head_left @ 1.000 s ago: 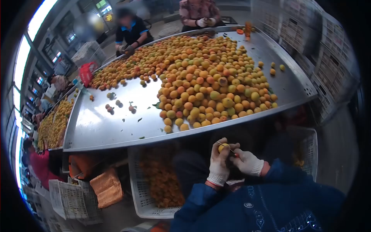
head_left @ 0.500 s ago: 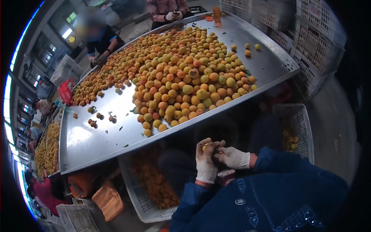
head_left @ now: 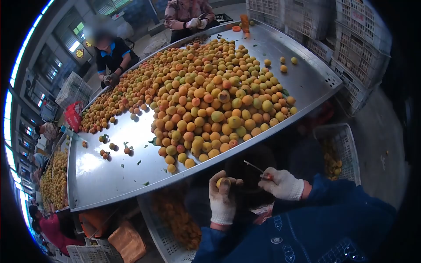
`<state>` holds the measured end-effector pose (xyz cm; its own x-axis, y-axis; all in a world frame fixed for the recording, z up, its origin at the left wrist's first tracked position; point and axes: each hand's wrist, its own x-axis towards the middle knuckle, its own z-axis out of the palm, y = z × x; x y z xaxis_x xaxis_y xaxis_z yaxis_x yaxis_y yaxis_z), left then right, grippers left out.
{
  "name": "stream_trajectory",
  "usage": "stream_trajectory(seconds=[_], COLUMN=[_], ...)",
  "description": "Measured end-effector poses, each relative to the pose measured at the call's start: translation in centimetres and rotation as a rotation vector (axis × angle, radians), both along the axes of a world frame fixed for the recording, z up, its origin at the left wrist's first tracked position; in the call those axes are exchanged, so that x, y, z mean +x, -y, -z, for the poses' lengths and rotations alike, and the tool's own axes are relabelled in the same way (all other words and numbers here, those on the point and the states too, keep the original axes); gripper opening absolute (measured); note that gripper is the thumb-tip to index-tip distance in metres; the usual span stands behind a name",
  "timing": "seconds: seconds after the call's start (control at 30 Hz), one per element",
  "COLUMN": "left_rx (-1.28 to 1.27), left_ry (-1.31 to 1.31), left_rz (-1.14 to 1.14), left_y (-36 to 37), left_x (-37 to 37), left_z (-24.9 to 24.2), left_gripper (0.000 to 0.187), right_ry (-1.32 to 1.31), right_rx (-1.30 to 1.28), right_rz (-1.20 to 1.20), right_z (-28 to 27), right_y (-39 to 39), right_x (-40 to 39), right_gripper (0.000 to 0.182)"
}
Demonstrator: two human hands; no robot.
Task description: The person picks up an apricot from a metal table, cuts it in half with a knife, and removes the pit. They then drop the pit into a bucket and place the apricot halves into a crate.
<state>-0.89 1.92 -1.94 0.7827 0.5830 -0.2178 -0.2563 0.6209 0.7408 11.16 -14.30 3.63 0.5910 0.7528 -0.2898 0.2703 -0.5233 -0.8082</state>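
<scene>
Gloved in white, my left hand (head_left: 222, 198) is closed around a yellow-orange apricot (head_left: 220, 182), partly hidden by the fingers. My right hand (head_left: 283, 184), also gloved, grips a small thin-bladed knife (head_left: 253, 166); its slim blade points up and left, with a bit of red at the grip. The two hands are apart, just below the near edge of a metal table (head_left: 118, 184). On that table lies a large heap of apricots (head_left: 210, 101) in yellow, orange and green tones.
Below the table, one white crate (head_left: 162, 234) holds orange fruit pieces, and another crate (head_left: 351, 153) stands at right with yellow pieces. Stacked crates (head_left: 362, 48) rise behind. Two people work across the table. An orange cup (head_left: 244, 24) stands at the far edge.
My hands have moved apart: the right hand went right with the knife, its blade now in plain view, while the left moved slightly left and down with the apricot. The view shifted slightly.
</scene>
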Motion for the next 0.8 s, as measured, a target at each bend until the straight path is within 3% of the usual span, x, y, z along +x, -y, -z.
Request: stream_trajectory(seconds=[0.07,0.1,0.13,0.17,0.2,0.23,0.27,0.3,0.37,0.5,0.57,0.67,0.73,0.8], left_rx=[0.081,0.078,0.285,0.034,0.056,0.138,0.159,0.179,0.152,0.169,0.155,0.089,0.104,0.090], left_ry=[-0.038,0.001,0.069,0.186,0.182,0.241,0.265,0.291,0.220,0.112,0.135,0.118,0.119,0.091], left_rz=[0.015,-0.044,-0.077,-0.235,-0.273,-0.314,-0.303,-0.298,-0.299,-0.193,-0.123,-0.055,-0.023,-0.029], left_y=[-3.4,-6.0,-8.0,-8.5,-9.3,-8.9,-8.8,-8.5,-7.9,-4.6,-2.5,-0.1,1.2,2.3], left_x=[1.8,2.9,4.3,5.5,5.4,4.9,4.1,3.2,1.5,-0.3,-0.4,-0.6,-0.7,-0.4], left_z=[0.1,1.3,0.2,-2.9,-5.1,-7.5,-8.2,-8.7,-7.9,-6.4,-6.3,-5.7,-5.2,-4.9], left_gripper=[0.032,0.022,0.017,0.019,0.025,0.032,0.036,0.040,0.047,0.058,0.059,0.062,0.064,0.065], right_ry=[0.003,0.072,-0.017,-0.170,-0.217,-0.494,-0.675,-0.769,-0.593,-0.589,-0.624,-0.572,-0.081,-0.079], right_rx=[0.104,0.512,0.106,0.104,0.447,0.525,0.719,0.756,0.730,0.567,0.406,0.418,0.590,0.506], right_rz=[0.005,0.011,0.040,0.119,0.277,0.280,0.306,0.198,0.127,0.049,0.052,0.045,-0.107,-0.120], right_z=[1.3,3.5,0.6,0.3,-0.8,-4.1,-5.0,-7.1,-8.5,-4.6,-5.8,-1.5,-0.3,-0.5], right_y=[-3.2,-7.2,-10.1,-13.7,-16.4,-17.2,-18.9,-18.5,-17.5,-12.6,-8.6,-4.9,-2.7,-0.9], right_x=[2.8,5.1,7.8,10.5,11.9,11.9,11.7,10.6,6.9,1.9,0.6,0.1,-0.7,-1.6], right_gripper=[0.026,0.024,0.025,0.025,0.024,0.023,0.021,0.019,0.018,0.015,0.018,0.020,0.021,0.021])
